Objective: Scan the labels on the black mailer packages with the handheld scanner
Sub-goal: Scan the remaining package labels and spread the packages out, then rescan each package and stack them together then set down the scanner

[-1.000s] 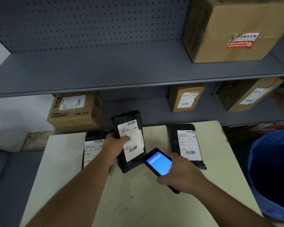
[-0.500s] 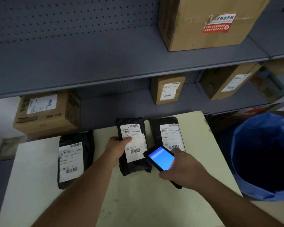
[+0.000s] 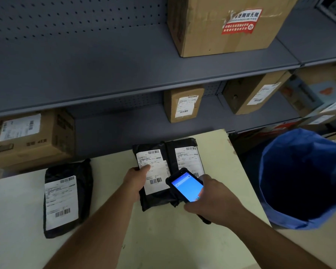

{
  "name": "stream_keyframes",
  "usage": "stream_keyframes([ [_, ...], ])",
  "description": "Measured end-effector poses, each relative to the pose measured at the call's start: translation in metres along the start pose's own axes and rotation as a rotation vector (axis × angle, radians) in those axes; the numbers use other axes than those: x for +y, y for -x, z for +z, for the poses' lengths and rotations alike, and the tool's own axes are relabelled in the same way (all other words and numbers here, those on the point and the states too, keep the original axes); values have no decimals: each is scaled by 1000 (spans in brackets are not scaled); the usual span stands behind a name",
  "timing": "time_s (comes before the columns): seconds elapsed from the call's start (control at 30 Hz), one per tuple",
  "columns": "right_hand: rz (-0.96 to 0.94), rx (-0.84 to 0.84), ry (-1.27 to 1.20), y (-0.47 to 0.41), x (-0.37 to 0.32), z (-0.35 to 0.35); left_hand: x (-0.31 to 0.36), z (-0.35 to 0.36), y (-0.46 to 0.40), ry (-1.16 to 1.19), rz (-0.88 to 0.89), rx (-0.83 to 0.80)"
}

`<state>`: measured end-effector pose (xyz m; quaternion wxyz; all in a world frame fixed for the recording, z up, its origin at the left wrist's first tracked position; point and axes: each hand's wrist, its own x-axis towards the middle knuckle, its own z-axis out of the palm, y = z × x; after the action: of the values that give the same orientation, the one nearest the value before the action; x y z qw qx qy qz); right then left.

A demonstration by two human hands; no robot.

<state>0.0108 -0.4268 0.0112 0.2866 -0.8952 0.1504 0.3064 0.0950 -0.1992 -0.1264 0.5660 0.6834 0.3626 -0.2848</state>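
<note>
On pale table (image 3: 163,239): three black mailers, labels up.
L hand (image 3: 136,181) grips middle mailer (image 3: 153,199), thumb on label; R hand (image 3: 213,204) wrapped round handheld scanner (image 3: 186,186), screen lit, just over it.

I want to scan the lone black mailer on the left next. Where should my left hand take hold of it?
Probably by its long left edge, coming from the left. The left mailer lies flat, label up, on the table. Keep the thumb on the black margin, clear of the lower barcode, as the left hand grips the middle mailer.
</note>
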Motion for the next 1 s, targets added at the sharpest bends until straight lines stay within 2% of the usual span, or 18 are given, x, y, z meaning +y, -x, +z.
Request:
stream_keyframes([
  [0.23,5,12,34,0,-1,2,-15,4,-20,-30,27,17],
  [0.37,-2,9,67,-1,-7,9,-9,-1,-3,-22,41,14],
  [0.5,-26,-5,87,-1,-21,21,-10,-18,8,-105,130,51],
  [0.67,-85,-58,96,0,-55,49,-18,-71,25,-93,177,142],
  [0.87,-164,-96,142,1,-101,93,-46,-154,31,-100,122,282],
  [1.0,-192,-137,156,3,-124,116,-64,-195,29,78,83,294],
])
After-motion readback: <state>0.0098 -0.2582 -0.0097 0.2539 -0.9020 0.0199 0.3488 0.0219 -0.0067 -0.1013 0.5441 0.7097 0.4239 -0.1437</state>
